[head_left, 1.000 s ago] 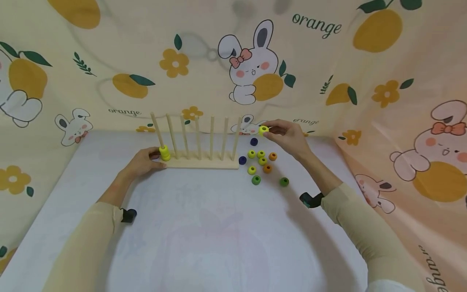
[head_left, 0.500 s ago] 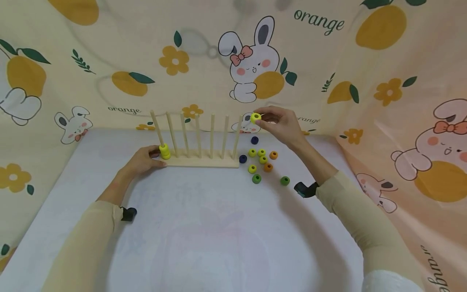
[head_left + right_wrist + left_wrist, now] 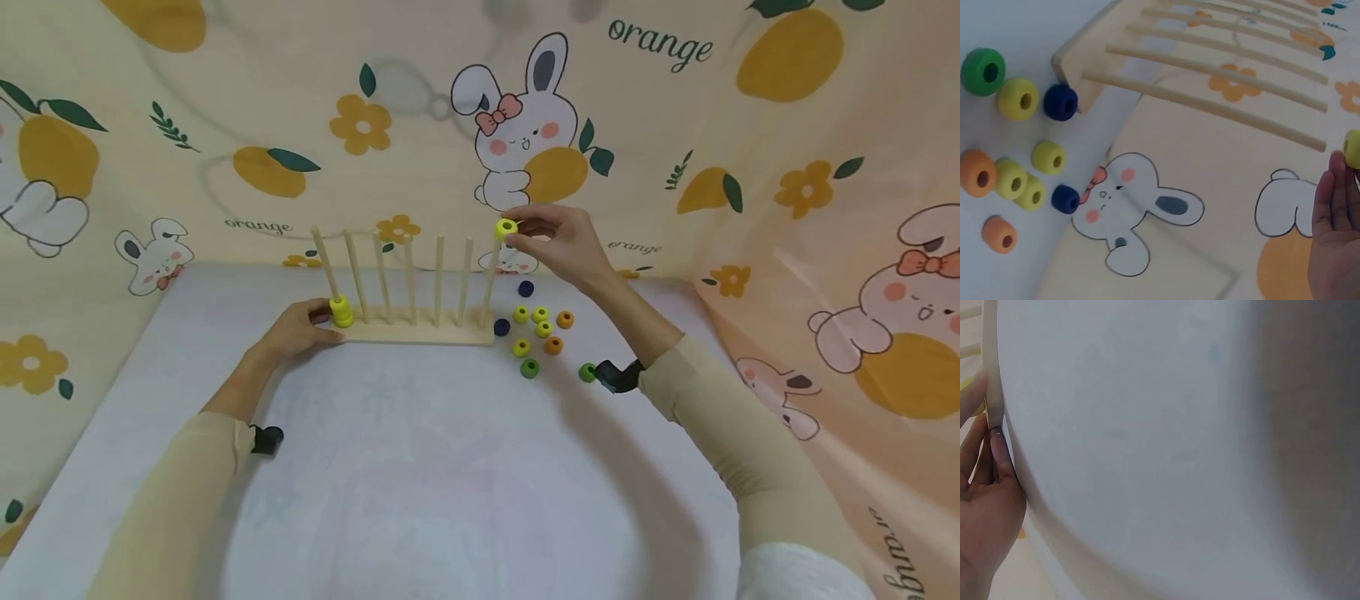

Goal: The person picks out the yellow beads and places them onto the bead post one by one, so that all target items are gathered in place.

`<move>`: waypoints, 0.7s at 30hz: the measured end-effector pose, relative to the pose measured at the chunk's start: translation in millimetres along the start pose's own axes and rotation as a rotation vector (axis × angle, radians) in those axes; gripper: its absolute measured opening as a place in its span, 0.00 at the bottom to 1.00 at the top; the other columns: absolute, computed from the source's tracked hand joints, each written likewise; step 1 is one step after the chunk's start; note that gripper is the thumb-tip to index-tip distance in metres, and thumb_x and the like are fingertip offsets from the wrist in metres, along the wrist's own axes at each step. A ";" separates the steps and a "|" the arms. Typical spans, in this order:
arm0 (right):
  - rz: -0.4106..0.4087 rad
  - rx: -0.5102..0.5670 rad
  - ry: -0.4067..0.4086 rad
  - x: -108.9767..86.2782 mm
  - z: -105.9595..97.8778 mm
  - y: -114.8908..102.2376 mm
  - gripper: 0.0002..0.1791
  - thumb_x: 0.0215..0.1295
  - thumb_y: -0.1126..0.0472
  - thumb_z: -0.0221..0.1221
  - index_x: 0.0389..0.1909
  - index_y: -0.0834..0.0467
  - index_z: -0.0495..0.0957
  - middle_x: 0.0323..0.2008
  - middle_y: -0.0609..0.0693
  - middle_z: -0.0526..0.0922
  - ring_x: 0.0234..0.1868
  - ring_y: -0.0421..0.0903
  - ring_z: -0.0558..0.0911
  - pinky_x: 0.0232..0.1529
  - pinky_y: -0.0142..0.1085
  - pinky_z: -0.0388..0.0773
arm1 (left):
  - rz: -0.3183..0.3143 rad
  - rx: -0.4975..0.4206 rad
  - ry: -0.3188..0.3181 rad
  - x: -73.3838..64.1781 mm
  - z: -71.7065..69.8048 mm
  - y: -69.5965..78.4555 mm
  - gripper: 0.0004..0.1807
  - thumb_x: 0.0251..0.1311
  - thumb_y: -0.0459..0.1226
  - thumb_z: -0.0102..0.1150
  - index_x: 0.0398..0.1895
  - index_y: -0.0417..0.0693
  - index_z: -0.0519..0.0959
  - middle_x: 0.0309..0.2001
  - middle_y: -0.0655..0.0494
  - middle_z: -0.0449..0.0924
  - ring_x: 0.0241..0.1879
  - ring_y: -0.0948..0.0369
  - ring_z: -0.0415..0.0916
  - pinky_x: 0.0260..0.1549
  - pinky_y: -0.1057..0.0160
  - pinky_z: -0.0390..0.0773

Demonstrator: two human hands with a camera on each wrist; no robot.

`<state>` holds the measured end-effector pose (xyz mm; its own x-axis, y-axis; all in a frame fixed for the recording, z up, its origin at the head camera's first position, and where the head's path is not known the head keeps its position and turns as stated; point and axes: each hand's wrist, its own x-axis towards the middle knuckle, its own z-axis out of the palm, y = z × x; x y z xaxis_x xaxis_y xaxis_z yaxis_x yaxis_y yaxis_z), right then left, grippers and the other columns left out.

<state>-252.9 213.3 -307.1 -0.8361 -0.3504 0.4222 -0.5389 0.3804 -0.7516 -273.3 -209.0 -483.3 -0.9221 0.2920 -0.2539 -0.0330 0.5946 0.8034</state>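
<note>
A wooden peg rack (image 3: 420, 335) stands near the back of the table, its row of upright pegs rising from a flat base. Yellow beads (image 3: 341, 312) are stacked low on the leftmost peg. My left hand (image 3: 296, 327) grips the base's left end, thumb in front; the left wrist view shows that hand (image 3: 991, 506) at the base's edge. My right hand (image 3: 566, 242) pinches a yellow bead (image 3: 506, 230) at the top of the rightmost peg. In the right wrist view this bead (image 3: 1352, 149) sits just beyond the peg's tip (image 3: 1317, 145), apart from it.
Loose beads lie right of the rack: several yellow ones (image 3: 543, 330), dark blue ones (image 3: 502, 327), orange ones (image 3: 553, 345) and green ones (image 3: 529, 368). A printed cloth (image 3: 420, 183) hangs behind the white table (image 3: 420, 467).
My right hand has carried the yellow bead left and upward, from beside the rack to the rightmost peg's top. The left hand stays on the base's end.
</note>
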 end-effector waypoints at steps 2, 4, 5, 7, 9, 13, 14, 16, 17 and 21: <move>-0.012 0.003 -0.011 3.1 2.4 -2.0 0.15 0.63 0.64 0.66 0.51 0.62 0.83 0.46 0.54 0.86 0.42 0.45 0.83 0.51 0.34 0.81 | 0.006 0.005 0.001 0.2 0.5 -1.5 0.48 0.58 0.40 0.71 0.74 0.31 0.55 0.71 0.34 0.61 0.70 0.41 0.59 0.71 0.45 0.59; -0.017 0.010 -0.020 6.0 5.0 -4.6 0.15 0.63 0.65 0.66 0.51 0.62 0.83 0.45 0.54 0.86 0.41 0.45 0.83 0.51 0.34 0.81 | 0.007 0.006 0.006 1.1 1.0 -3.1 0.47 0.58 0.40 0.71 0.74 0.32 0.56 0.71 0.35 0.62 0.70 0.42 0.60 0.70 0.46 0.60; -0.020 0.015 -0.024 7.5 6.4 -5.8 0.15 0.63 0.65 0.66 0.51 0.62 0.83 0.45 0.54 0.86 0.41 0.45 0.83 0.50 0.34 0.82 | 0.008 0.005 0.007 1.5 1.2 -3.6 0.46 0.58 0.39 0.71 0.74 0.32 0.56 0.71 0.35 0.62 0.70 0.42 0.60 0.70 0.46 0.60; -0.020 0.023 -0.033 10.6 9.6 -9.2 0.15 0.63 0.66 0.67 0.51 0.62 0.83 0.45 0.54 0.86 0.41 0.45 0.84 0.50 0.34 0.82 | 0.007 0.001 0.007 2.0 0.9 -4.0 0.46 0.58 0.39 0.71 0.75 0.32 0.56 0.71 0.35 0.62 0.70 0.42 0.60 0.70 0.46 0.60; -0.014 0.033 -0.048 14.0 13.1 -12.8 0.16 0.62 0.66 0.67 0.51 0.62 0.83 0.46 0.55 0.86 0.41 0.45 0.84 0.49 0.34 0.82 | -0.003 0.002 0.010 2.5 0.4 -4.0 0.46 0.58 0.38 0.71 0.75 0.33 0.56 0.71 0.36 0.62 0.70 0.43 0.61 0.71 0.47 0.60; -0.018 0.058 -0.075 20.3 20.4 -16.7 0.16 0.62 0.67 0.67 0.51 0.63 0.83 0.46 0.55 0.86 0.42 0.46 0.84 0.49 0.36 0.82 | -0.011 0.014 0.006 2.9 -0.7 -4.0 0.47 0.58 0.39 0.71 0.75 0.33 0.56 0.71 0.36 0.61 0.70 0.43 0.60 0.71 0.46 0.60; -0.014 0.058 -0.080 21.5 22.1 -17.9 0.15 0.62 0.67 0.67 0.50 0.63 0.84 0.46 0.54 0.86 0.42 0.46 0.84 0.49 0.36 0.82 | -0.009 0.016 0.006 2.9 -0.7 -3.9 0.47 0.58 0.39 0.71 0.75 0.33 0.56 0.71 0.36 0.61 0.70 0.43 0.60 0.71 0.46 0.60; -0.010 0.049 -0.086 24.1 25.5 -19.5 0.15 0.62 0.66 0.67 0.50 0.62 0.84 0.46 0.54 0.86 0.42 0.45 0.84 0.49 0.36 0.82 | -0.003 0.014 0.004 2.6 -0.7 -3.4 0.46 0.58 0.38 0.71 0.75 0.33 0.56 0.71 0.36 0.61 0.70 0.43 0.60 0.71 0.46 0.60; -0.005 0.040 -0.090 25.3 27.2 -20.8 0.15 0.63 0.66 0.67 0.51 0.62 0.84 0.46 0.53 0.86 0.42 0.45 0.84 0.49 0.36 0.82 | 0.001 0.012 0.003 2.4 -0.6 -3.1 0.46 0.58 0.38 0.71 0.75 0.33 0.56 0.71 0.36 0.61 0.70 0.43 0.60 0.71 0.46 0.60; 0.021 0.001 -0.108 28.6 34.0 -34.9 0.15 0.64 0.67 0.65 0.52 0.63 0.83 0.48 0.54 0.85 0.44 0.45 0.84 0.51 0.35 0.81 | 0.008 0.011 0.005 1.6 -0.1 -2.3 0.46 0.58 0.38 0.71 0.74 0.33 0.56 0.71 0.36 0.62 0.70 0.43 0.60 0.71 0.46 0.60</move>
<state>-254.5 160.9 -286.1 -0.8314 -0.4326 0.3488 -0.5209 0.3879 -0.7604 -274.7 -210.0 -485.4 -0.9244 0.2928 -0.2446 -0.0213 0.6005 0.7993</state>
